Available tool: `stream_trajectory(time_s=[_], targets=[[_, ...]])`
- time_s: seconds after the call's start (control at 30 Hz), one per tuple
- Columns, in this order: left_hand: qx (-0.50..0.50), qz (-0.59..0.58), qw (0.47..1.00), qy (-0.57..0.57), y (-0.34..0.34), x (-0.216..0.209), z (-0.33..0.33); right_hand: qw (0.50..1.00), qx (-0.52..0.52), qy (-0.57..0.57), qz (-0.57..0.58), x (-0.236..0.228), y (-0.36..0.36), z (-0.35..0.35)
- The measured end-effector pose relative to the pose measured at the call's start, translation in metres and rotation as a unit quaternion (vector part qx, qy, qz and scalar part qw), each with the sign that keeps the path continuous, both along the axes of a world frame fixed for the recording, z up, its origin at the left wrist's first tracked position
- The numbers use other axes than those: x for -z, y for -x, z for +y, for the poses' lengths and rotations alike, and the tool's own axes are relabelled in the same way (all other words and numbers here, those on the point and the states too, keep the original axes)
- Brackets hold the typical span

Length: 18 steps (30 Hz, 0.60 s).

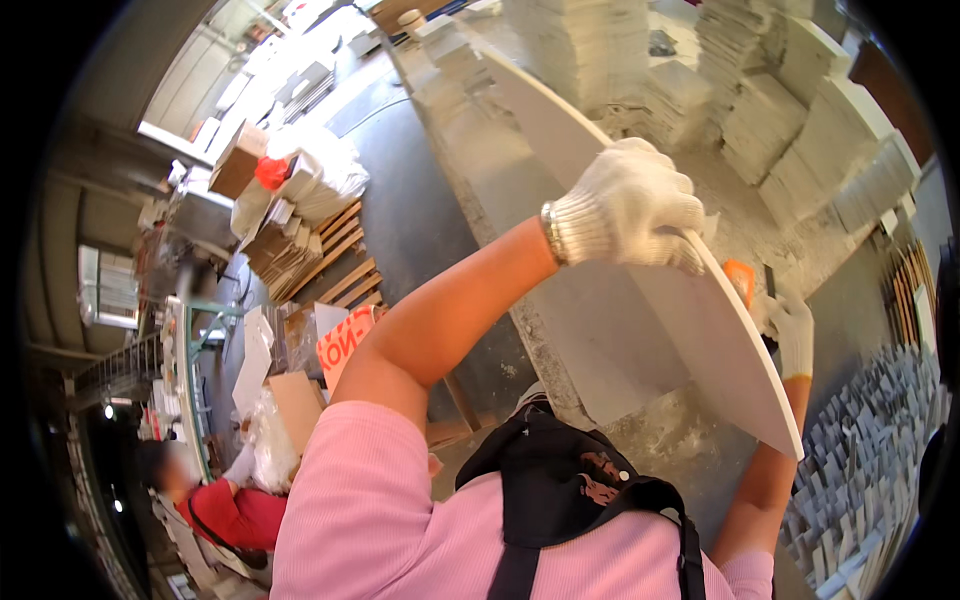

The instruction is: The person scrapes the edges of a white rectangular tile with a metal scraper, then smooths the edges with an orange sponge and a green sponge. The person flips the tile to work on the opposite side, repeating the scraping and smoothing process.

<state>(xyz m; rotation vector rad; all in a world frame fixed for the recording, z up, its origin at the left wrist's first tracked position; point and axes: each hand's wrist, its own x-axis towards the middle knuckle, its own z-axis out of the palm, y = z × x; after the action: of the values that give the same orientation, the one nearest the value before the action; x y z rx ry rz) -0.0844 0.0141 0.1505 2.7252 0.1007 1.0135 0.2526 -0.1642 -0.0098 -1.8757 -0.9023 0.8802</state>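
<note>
My left hand (635, 205), in a white knit glove, is closed over the upper edge of a thin white slab (715, 345), its fingers wrapped round that edge. The slab stands tilted on its edge above the worktable. A flat pale slab (590, 350) lies on the table beneath it. My right hand (795, 328), also gloved, is beyond the slab at the right, with its fingers curled. Beside its fingertips are a dark narrow piece (769, 280) and an orange object (739, 280); the slab partly hides the orange one. What the right hand grips cannot be made out.
Stacks of white slabs (765, 125) line the far side of the dusty worktable (690, 430). Many grey strips (870, 460) stand at the right. Wooden pallets (340, 235) and cartons (238, 160) are on the floor at left. A person in red (235, 515) is at lower left.
</note>
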Motion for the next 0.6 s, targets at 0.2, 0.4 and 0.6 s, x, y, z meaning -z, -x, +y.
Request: stream_trajectory(time_s=[0.2, 0.4, 0.6], targets=[[-0.088, 0.089, 0.991, -0.045, -0.005, -0.009, -0.017, 0.906, -0.194, -0.155, -0.343, -0.062, -0.008, -0.079], [-0.105, 0.250, 0.963, 0.004, -0.018, -0.010, -0.014, 0.991, 0.075, -0.093, -0.054, -0.057, -0.037, -0.119], [-0.075, 0.281, 0.957, 0.007, -0.070, 0.000, -0.031, 0.982, 0.107, -0.146, -0.048, -0.083, -0.014, -0.114]])
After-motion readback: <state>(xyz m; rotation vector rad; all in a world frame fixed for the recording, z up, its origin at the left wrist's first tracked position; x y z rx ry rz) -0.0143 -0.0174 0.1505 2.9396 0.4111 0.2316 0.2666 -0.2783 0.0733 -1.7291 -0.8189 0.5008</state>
